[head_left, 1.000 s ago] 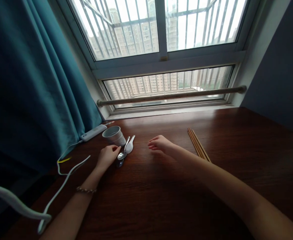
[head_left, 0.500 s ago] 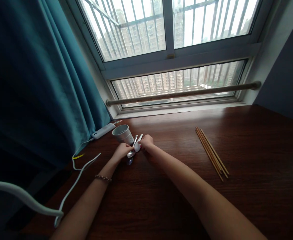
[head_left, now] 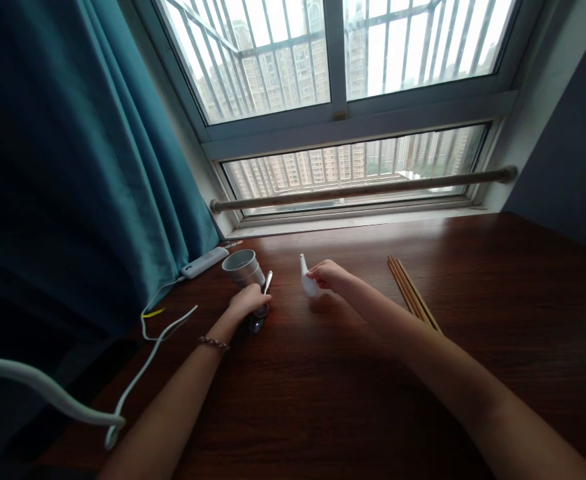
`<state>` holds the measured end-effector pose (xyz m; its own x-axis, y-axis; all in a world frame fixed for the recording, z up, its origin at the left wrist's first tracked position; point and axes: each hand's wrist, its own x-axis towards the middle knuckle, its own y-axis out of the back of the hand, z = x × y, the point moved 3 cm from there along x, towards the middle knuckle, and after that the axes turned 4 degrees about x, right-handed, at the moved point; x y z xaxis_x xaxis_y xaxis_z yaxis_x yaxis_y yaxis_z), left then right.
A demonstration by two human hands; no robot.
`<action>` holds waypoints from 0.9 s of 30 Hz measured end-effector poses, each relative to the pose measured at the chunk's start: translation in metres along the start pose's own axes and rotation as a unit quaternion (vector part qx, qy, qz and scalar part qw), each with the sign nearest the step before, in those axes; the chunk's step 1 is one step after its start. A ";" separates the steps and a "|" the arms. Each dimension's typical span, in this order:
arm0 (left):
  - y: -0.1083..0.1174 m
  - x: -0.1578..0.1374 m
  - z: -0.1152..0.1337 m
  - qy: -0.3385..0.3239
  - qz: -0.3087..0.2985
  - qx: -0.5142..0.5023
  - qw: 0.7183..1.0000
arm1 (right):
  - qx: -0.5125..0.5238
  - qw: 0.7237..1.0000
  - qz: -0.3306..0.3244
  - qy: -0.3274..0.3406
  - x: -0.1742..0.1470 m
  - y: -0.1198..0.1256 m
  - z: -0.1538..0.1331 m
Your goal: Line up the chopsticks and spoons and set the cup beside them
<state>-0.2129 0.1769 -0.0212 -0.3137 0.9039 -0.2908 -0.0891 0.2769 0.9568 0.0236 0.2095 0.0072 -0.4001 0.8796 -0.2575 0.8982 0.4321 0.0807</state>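
Right hand [head_left: 329, 275], centre frame, fingers pinching a white spoon [head_left: 306, 279] above the surface [head_left: 353, 400]; left hand [head_left: 247, 300] fingers curled over metal spoons [head_left: 263, 303] beside a cup [head_left: 243, 267].

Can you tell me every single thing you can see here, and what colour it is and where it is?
Table: one, dark brown wood, under the window.
Cup: one, grey, far left of the table.
Metal spoon: one, silver, beside the cup, under the left hand.
White spoon: one, white, lifted off the table.
Chopsticks: a bundle, light brown, right of the hands.
Power strip: one, white, behind the cup.
Cables: white, along the table's left edge.
Curtain: one, teal, on the left.
Window: white frame, bars outside.
Rod: one, across the lower window.
Bracelet: one, on the left wrist.
Left hand: on the metal spoon.
Right hand: fingers hold the white spoon.
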 end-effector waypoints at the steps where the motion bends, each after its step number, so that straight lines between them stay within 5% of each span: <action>1: 0.001 -0.001 0.003 0.000 -0.005 0.012 1.000 | -0.009 1.000 -0.001 -0.006 -0.006 0.014 0.002; 7: 0.003 -0.009 0.020 0.020 -0.013 0.063 0.998 | -0.053 0.997 0.043 -0.046 -0.036 0.094 0.025; 12: 0.007 -0.016 0.025 0.006 -0.010 0.071 0.997 | -0.069 0.989 0.092 -0.089 -0.053 0.129 0.046; 18: 0.019 -0.035 0.060 -0.075 0.004 0.049 0.996 | -0.076 0.987 0.109 -0.093 -0.062 0.140 0.055; 27: 0.016 -0.066 0.176 -0.210 -0.023 -0.015 0.977 | -0.072 0.988 0.084 -0.104 -0.070 0.133 0.057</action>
<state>-0.0273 0.1793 0.0122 0.1062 0.9469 -0.3035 -0.1238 0.3155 0.9408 0.1810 0.1941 -0.0187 -0.1880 0.8877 -0.4204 0.9073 0.3208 0.2718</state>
